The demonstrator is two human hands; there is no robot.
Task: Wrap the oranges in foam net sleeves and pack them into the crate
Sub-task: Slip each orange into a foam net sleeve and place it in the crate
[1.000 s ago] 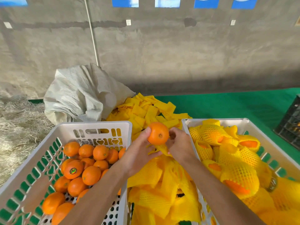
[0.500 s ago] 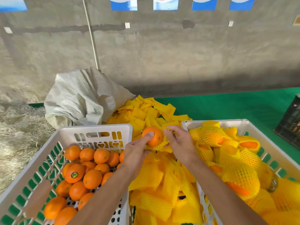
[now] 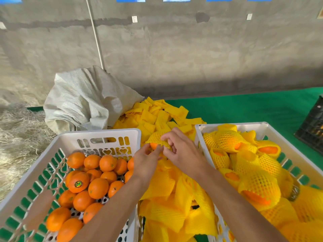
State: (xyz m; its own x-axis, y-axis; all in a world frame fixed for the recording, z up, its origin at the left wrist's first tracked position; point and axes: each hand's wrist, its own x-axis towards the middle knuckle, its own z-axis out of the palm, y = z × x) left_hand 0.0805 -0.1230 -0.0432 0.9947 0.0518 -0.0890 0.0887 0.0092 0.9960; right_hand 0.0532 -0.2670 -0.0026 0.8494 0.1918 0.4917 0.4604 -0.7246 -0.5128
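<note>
Head view: both hands, left point(image 3: 146, 160) and right point(image 3: 181, 151), pinch the sleeve point(image 3: 157, 138) around the orange point(image 3: 153, 146). Soft, stretchy net, firm fruit: grip the net's rim, I'd say.

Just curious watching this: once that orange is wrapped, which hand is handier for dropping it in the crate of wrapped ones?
Probably the right hand: it grips the sleeve beside that crate.

Both forearms extend from the near edge toward the scene centre, converging. The left hand point(image 3: 146, 160) has thumb and fingertips pinched together, palm facing right. The right hand point(image 3: 181, 151) is just beside it, fingers curled downward, knuckles up.
</note>
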